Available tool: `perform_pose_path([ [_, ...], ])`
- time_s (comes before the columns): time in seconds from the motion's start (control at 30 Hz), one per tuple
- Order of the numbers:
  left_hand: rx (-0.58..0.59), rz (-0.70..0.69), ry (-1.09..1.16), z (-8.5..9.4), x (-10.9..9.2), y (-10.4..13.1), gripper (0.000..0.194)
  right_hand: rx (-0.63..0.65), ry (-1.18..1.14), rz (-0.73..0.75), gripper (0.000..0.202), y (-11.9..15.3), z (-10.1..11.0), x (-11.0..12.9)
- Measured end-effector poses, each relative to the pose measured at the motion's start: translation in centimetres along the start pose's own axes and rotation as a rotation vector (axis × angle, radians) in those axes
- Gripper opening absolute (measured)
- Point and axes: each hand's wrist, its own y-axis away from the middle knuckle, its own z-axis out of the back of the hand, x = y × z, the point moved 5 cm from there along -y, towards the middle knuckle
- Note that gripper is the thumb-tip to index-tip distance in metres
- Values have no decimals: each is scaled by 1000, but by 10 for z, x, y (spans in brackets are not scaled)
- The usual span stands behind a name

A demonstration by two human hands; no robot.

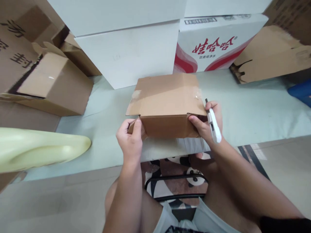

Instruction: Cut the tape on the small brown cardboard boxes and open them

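At dial ctr, cardboard box (167, 98) sits on pale green cloth (255, 106), close to the cloth's near edge at 6 o'clock. L hand (131, 137) pinches its 8 o'clock corner; R hand (206, 124) grips white cutter (213, 127), w/ thumb on box's 4 o'clock corner. Tightest at 11-12: white box (131, 55) just behind. Red-lettered box (218, 48) at 1-2, torn carton (272, 60) at 2. More room at 3, cloth running toward blue item (301, 92), cut off by frame. Less at 9, btwn box & brown carton (70, 84) at 10; yellow object (43, 149) juts in approx 8:30, also cut off, ID unclear. Box's inside hidden; some R fingers behind cutter; can't tell if its tip touches cardboard.
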Motion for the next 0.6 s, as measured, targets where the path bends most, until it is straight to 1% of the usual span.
perform_pose_path([
  [0.07,25,4,38,-2,2,1,24,-43,42,-42,60,0,3,-4],
  [0.13,57,2,67,-4,4,2,24,-84,78,-52,56,0,6,-5],
  [0.23,100,-15,98,-6,4,3,24,-105,90,-60,49,0,10,-3],
  [0.33,143,-29,136,-6,2,4,22,-117,53,-130,41,0,14,-4],
  [0.4,212,-23,167,-5,2,4,20,-136,27,-178,37,0,17,-8],
  [0.47,307,-8,205,-6,5,4,21,-160,10,-206,36,-1,19,-13],
  [0.53,395,4,255,-7,10,5,26,-177,-36,-217,37,-1,20,-19],
  [0.6,440,10,298,-8,15,5,30,-196,-114,-212,37,-2,19,-25],
])
